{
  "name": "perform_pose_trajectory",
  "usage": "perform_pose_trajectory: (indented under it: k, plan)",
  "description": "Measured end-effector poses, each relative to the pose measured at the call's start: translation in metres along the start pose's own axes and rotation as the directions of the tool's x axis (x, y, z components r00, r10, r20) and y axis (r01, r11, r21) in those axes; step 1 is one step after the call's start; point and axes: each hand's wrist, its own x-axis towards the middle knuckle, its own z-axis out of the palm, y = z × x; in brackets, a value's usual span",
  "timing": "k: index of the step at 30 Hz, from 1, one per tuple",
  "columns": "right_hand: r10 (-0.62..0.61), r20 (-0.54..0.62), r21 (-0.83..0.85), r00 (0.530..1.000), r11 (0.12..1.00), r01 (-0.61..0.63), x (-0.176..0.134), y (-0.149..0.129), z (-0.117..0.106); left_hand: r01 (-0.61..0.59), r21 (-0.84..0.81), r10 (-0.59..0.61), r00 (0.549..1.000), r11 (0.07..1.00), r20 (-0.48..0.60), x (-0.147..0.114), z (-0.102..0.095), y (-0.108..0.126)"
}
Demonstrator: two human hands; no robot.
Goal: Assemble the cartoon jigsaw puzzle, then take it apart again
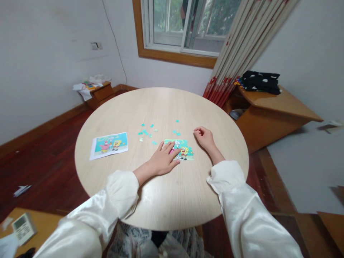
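My left hand (163, 159) lies flat with spread fingers over the left part of a partly assembled cartoon jigsaw puzzle (184, 153). Its fingers cover some of the printed figures; a yellow square character shows to their right. To the right of the puzzle, my right hand (204, 138) rests on the table with its fingers curled in. What those fingers hold, if anything, is hidden. Several loose turquoise jigsaw pieces (145, 132) are scattered beyond my left hand, and a few more pieces (177, 133) lie just past the puzzle.
A printed reference picture (109, 146) of the same cartoon lies at the left of the round wooden table (166, 104). A brown cabinet (279, 111) with black cloth (261, 81) stands at right. A small device with a screen (23, 228) sits at lower left.
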Motion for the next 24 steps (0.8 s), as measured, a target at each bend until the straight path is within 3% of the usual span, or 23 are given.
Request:
perform_pose_trajectory:
  k: [5, 12, 19, 24]
  plan:
    - [0.017, -0.032, 0.017, 0.999, 1.0, -0.016, -0.008, -0.005, 0.007, 0.035, -0.006, -0.036, 0.999, 0.999, -0.039, -0.01, -0.001, 0.005]
    - [-0.003, 0.012, 0.055, 1.0, 0.998, 0.002, -0.019, -0.017, 0.021, 0.027, -0.044, -0.031, 0.994, 0.999, -0.102, -0.016, -0.001, 0.007]
    - [-0.001, 0.016, 0.045, 1.0, 0.999, 0.0, -0.018, -0.019, 0.023, -0.037, -0.015, 0.037, 0.999, 0.999, -0.011, -0.016, 0.003, 0.009]
    - [-0.012, 0.018, 0.03, 1.0, 0.999, 0.011, -0.019, -0.02, 0.023, -0.038, -0.014, 0.038, 0.999, 0.999, -0.007, -0.016, 0.003, 0.01]
